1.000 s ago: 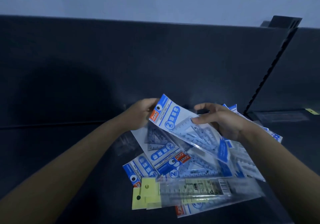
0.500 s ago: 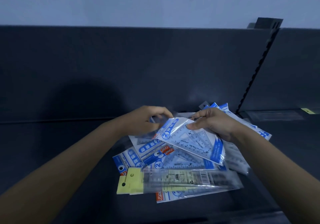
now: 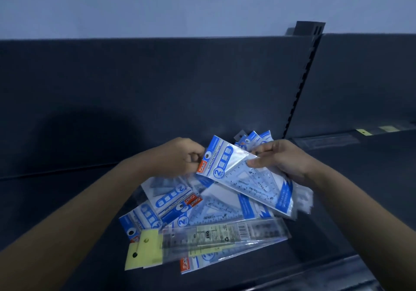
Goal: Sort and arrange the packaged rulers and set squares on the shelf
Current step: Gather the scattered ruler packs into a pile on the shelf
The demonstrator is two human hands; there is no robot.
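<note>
Since half a second ago the set-square packet [image 3: 245, 178] has been lifted and flattened out; the left hand [image 3: 177, 157] pinches its header corner, and the right hand [image 3: 286, 160] grips its upper edge, thumb on the front; this one packet is held above the pile [image 3: 202, 209]; its long axis slants, header up-left, foot down-right; on the shelf [image 3: 67, 198] lie at least four more blue packets, with two yellow-carded ruler packets [image 3: 202, 236] lying crosswise at the front.
</note>
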